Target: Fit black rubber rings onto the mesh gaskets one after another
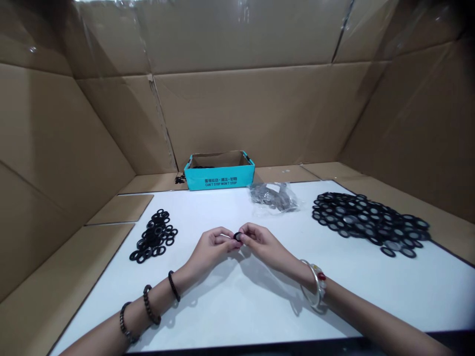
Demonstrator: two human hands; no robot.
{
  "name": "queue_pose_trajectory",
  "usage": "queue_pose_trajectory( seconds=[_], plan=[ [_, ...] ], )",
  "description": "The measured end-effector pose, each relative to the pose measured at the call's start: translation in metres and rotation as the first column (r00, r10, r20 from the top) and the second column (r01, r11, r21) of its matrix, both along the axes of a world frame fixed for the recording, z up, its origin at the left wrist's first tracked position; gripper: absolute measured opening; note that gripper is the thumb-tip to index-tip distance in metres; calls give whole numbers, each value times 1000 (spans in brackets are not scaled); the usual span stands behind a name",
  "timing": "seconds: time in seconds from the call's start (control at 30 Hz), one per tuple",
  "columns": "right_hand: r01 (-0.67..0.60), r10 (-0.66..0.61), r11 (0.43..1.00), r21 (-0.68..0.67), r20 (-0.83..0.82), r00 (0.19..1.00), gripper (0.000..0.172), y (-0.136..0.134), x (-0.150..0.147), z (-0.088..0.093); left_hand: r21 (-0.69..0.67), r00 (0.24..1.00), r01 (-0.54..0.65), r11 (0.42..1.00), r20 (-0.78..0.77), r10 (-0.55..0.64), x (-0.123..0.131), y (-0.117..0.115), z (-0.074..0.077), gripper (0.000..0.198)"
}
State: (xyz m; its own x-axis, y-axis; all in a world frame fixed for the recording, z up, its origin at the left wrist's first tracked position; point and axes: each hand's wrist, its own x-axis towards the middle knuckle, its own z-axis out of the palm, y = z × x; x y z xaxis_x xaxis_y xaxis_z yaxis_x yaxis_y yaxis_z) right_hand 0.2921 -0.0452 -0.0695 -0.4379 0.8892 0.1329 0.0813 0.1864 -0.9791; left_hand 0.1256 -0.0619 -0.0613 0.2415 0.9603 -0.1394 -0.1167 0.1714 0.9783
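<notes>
While brown cardboard walls close in the whole scene at the back and on both sides, a white bench fills the lower half of the frame, with cardboard flaps lying flat along its left and far edges. On the right of the bench sits a broad heap of black rings with pale centres, the largest pile in view. Against the back wall at centre stands a teal cardboard box, open at the top, with white print on its front and a few black pieces scattered just beside its left corner. At the left of the bench lies a smaller pile of plain black rings. Right of the box, a clear plastic bag holding dark parts lies crumpled on the bench. Both forearms reach in from the bottom edge: the left wrist wears dark bead bracelets, the right a clear bangle with a red bead. The left hand and the right hand meet at the centre of the frame, fingers curled, fingertips together. Between them they pinch one small black ring, held just above the bench, well apart from both piles.
</notes>
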Motion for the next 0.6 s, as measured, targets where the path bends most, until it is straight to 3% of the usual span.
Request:
queue_pose_trajectory(
  seconds=[0.33,0.6],
  plan=[
    [14,-15,1000,16,23,1000,31,-13,-3,-1,-1,993,65,998,94,-65,5,-2,-3,27],
    [-145,114,971,-190,-163,980,42,5,-2,-2,-27,996,-16,1000,90,18,6,-3,-7,30]
  ],
)
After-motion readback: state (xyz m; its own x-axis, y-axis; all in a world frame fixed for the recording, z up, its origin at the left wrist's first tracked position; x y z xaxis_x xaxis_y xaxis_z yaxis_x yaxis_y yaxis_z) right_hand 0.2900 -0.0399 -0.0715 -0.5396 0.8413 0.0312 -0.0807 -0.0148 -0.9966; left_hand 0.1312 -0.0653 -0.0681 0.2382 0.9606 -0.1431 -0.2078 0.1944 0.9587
